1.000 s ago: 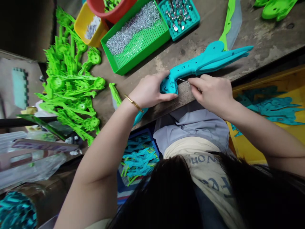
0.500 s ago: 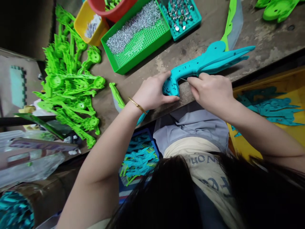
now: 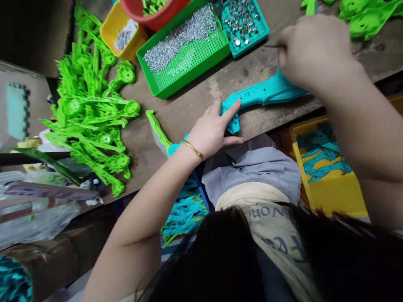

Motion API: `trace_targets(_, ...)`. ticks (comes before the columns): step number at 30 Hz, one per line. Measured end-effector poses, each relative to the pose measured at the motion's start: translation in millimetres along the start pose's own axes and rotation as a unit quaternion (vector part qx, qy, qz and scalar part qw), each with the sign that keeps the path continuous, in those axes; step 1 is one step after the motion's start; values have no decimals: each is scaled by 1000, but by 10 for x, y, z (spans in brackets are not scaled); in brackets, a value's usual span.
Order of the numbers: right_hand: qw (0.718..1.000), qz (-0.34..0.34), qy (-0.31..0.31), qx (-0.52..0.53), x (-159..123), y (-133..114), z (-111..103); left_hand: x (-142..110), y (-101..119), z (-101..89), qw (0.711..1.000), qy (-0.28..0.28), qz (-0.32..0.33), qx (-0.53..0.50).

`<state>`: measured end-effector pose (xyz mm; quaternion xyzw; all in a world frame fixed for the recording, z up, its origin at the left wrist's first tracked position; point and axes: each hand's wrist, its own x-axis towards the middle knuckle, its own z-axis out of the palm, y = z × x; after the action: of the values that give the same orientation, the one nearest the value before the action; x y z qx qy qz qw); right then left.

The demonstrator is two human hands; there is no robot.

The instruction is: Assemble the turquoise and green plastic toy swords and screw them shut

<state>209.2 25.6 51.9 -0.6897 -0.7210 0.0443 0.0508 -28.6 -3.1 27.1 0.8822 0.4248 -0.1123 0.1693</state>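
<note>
A teal plastic toy part, long and flat, lies on the worn bench near its front edge. My left hand, with a gold bangle at the wrist, rests on the part's near end, fingers spread flat over it. My right hand is raised above the part's far end, near the teal tray of metal pieces. Its fingers are pinched on a thin metal pin that sticks out to the left.
A green tray of small metal pins, a yellow tub and a red bowl stand at the back. Green plastic parts are heaped at the left. A yellow bin of teal parts sits below the bench at right.
My right hand has lifted away from the part's near end and moved up and right toward the trays, pin in its fingers. My left hand opened out flat on the part.
</note>
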Motion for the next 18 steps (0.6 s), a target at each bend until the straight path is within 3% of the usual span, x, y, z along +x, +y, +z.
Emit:
trace_targets(2,1000,-14,-25,-9,205,-10,88,-3,67,72,1000,10,-19,19)
trace_targets(5,1000,-20,19,-9,170,24,118,-14,159,186,996,32,-65,53)
trace_targets(7,998,25,63,-4,-25,136,78,-38,183,211,994,38,-76,67)
trace_targets(9,990,112,83,-6,-259,312,48,-69,171,165,995,39,-60,70)
trace_targets(12,976,199,46,76,-528,573,109,-33,134,-14,996,66,-7,67)
trace_targets(15,946,209,-6,248,-626,691,268,234,169,-203,993,98,42,46)
trace_targets(18,930,208,-7,304,-616,675,408,677,316,-287,995,91,43,-8)
